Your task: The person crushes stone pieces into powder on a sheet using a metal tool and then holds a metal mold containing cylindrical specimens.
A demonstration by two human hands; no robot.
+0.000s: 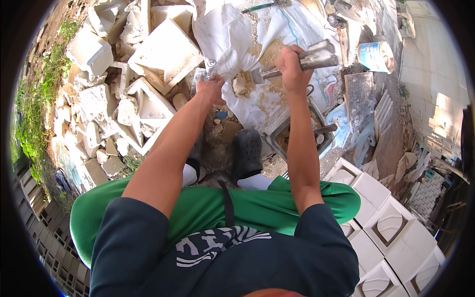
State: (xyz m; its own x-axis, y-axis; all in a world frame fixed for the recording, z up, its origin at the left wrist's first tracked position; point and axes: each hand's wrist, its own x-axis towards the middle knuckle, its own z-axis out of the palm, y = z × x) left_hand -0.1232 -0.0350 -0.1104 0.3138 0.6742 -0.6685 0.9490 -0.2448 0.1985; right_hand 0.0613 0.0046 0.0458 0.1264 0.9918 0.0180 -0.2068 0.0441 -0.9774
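My right hand [293,69] is closed round a hand tool with a thick, worn wooden handle [320,55] and a flat grey metal blade [257,75]. The blade points left, close beside a pale, rough lump [240,85] on a white woven sack [232,54]. My left hand [211,90] reaches down at the sack's left edge, its fingers bent near a greyish piece [199,75]. What those fingers grip is hidden. Crumbly tan material [271,55] lies scattered over the sack.
Broken white blocks [166,54] pile up on the left. A square bin [324,116] with a tool in it stands below my right hand, near a blue-and-white bucket [375,56]. Moulded white blocks [388,225] sit at lower right. My dark clog [246,151] rests between them.
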